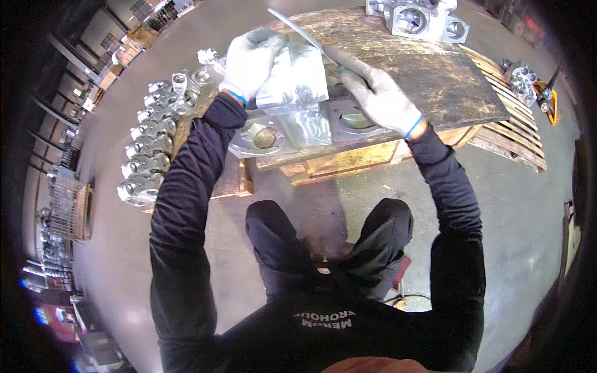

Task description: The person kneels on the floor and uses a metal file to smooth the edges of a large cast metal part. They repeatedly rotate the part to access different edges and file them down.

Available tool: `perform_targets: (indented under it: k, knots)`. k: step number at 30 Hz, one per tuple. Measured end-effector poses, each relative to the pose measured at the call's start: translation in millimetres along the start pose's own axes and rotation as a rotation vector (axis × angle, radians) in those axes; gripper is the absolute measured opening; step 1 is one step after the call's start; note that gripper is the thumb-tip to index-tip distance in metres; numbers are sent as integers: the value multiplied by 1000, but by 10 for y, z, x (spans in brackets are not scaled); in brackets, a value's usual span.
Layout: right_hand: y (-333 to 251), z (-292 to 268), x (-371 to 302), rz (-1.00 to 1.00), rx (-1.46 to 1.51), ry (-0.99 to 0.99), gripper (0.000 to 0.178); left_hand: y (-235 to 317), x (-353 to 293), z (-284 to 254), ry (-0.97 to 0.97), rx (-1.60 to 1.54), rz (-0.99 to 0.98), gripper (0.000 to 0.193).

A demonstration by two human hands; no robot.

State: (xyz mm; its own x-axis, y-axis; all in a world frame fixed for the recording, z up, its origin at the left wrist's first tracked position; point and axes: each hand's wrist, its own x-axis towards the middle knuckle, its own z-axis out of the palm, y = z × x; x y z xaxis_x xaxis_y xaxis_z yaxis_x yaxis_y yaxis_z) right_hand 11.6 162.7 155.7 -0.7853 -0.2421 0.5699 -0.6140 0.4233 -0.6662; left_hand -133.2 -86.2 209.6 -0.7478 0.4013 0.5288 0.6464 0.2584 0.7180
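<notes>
A large silver metal casting point(297, 127) sits at the near edge of the wooden worktable, with a bright block standing up in its middle and round bores to either side. My left hand point(254, 61), in a white glove, grips the upper left of that block; its fingertips are partly hidden. In my gloved right hand point(380, 94) is a long flat file point(297, 31), held by its handle end. The file slants up and leftward across the top of the casting, its far tip beyond my left hand. Whether its blade touches the metal, I cannot tell.
The dark, worn tabletop point(429, 87) carries more silver castings point(416, 22) at its far edge. Several smaller castings point(152, 140) stand in rows on the left. A slatted wooden pallet point(513, 137) lies to the right, and a wire cage point(69, 202) stands far left.
</notes>
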Motion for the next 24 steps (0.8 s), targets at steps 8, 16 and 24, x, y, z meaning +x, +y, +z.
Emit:
perform_targets:
  k: [8, 16, 24]
  knots:
    - [-45, 168, -211, 88, -263, 93, 50, -9, -6, 11, 44, 37, 37, 27]
    - [-234, 509, -328, -68, -427, 307, 53, -59, -14, 34, 84, 5, 20, 29]
    - [-397, 961, -453, 106, -255, 425, 51, -83, 37, 26, 48, 126, 38, 32]
